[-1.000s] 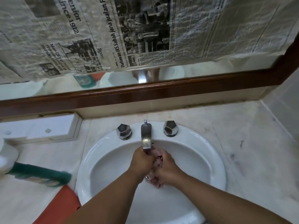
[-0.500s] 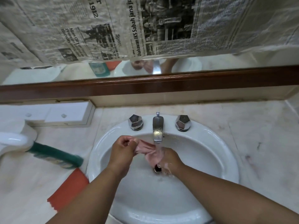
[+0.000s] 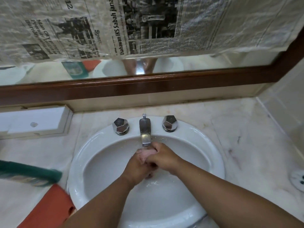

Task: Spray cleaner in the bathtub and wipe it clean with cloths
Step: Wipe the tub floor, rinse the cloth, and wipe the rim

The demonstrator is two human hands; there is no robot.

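Observation:
A small pink cloth (image 3: 144, 154) is bunched between both of my hands over the white basin (image 3: 205, 145), just below the chrome spout (image 3: 145, 130). My left hand (image 3: 136, 168) grips the cloth from below. My right hand (image 3: 162, 156) is curled over it from the right, fingers wrapped round the wad. Water drops speckle the basin around my hands. Most of the cloth is hidden inside my fists.
Two chrome tap knobs (image 3: 120, 126) (image 3: 170, 123) flank the spout. A green-labelled bottle (image 3: 31, 174) lies on the marble counter at the left, above an orange cloth (image 3: 47, 209). A white box (image 3: 36, 120) sits at back left. Newspaper (image 3: 148, 25) covers the mirror.
My hands were apart with the cloth stretched between them; now they are pressed together, wadding the cloth under the spout. The view has shifted slightly.

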